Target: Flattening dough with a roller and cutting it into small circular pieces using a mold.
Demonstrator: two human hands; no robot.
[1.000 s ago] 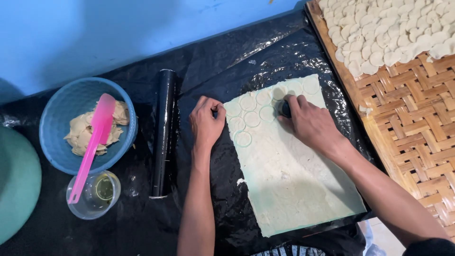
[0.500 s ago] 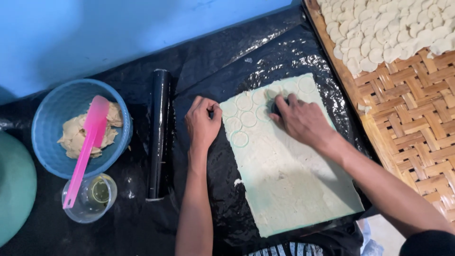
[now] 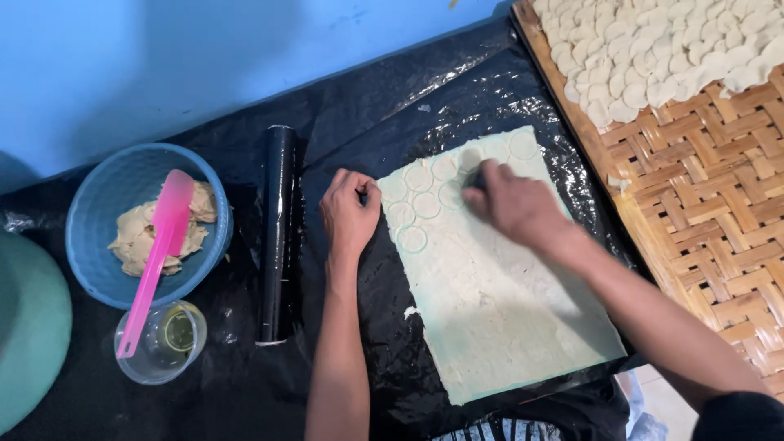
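A pale rolled-out sheet of dough (image 3: 498, 302) lies on black plastic sheeting (image 3: 384, 106), with several circles cut into its far left corner. My right hand (image 3: 514, 204) presses down on the dough among those circles, closed around a small dark round cutter (image 3: 476, 176) that is mostly hidden under the fingers. My left hand (image 3: 349, 214) rests curled on the plastic, touching the left edge of the dough sheet, holding nothing that I can see.
A black rolling pin (image 3: 278, 233) lies left of my left hand. A blue bowl (image 3: 106, 278) holds dough scraps and a pink spatula (image 3: 155, 257). A small clear cup (image 3: 159, 347) sits below it. A woven bamboo tray (image 3: 702, 196) at right carries several cut dough rounds (image 3: 661, 49).
My right hand has slid left across the dough's top edge, from the right of the cut circles to among them. My left hand has stayed at the dough's left edge.
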